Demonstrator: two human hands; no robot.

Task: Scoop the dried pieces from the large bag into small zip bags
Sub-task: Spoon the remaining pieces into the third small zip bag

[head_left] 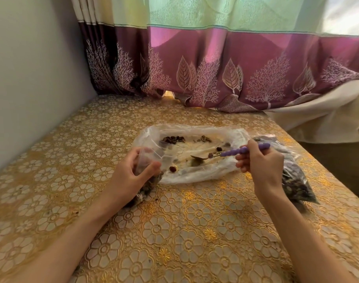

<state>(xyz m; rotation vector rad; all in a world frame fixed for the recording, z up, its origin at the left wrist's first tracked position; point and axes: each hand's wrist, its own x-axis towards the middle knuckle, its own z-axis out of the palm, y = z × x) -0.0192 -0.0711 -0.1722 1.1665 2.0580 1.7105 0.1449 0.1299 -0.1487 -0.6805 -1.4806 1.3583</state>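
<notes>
A large clear plastic bag lies spread open on the table, with a few small heaps of dark dried pieces left inside. My left hand grips a small zip bag at its mouth, beside the large bag's left edge; dried pieces fill its lower part under my palm. My right hand holds a spoon with a purple handle. The spoon's metal bowl rests low inside the large bag near a dark leaf and a few loose pieces.
A filled bag of dark dried pieces lies on the table behind my right wrist. The table wears a gold floral cloth. A grey wall stands at the left, a purple and green curtain hangs at the back.
</notes>
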